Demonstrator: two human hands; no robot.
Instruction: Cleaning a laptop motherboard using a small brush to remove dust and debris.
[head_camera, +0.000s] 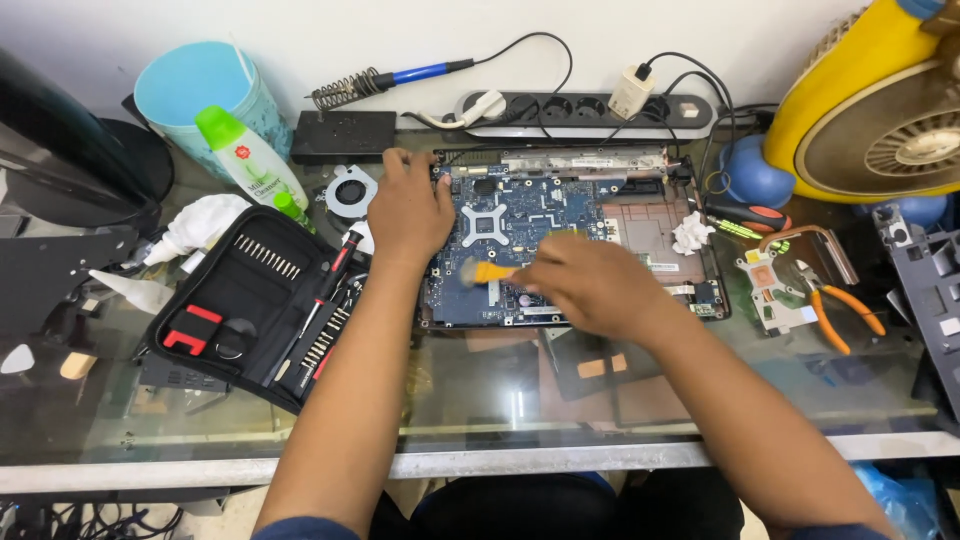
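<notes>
A blue laptop motherboard (545, 215) lies in its dark chassis on the glass table. My left hand (408, 208) rests flat on the board's left edge, holding it down. My right hand (590, 285) grips a small brush with an orange handle (492, 271); its bristles touch the lower left part of the board. A white crumpled tissue (689, 233) lies on the chassis at the right.
An open black screwdriver kit (262, 305) lies left. Behind are a small fan (351, 192), a green-capped bottle (252, 160), a teal cup (200, 90), a soldering iron (390, 80) and a power strip (590, 110). Right: heatsink (775, 285), orange pliers (845, 315), yellow fan (880, 100).
</notes>
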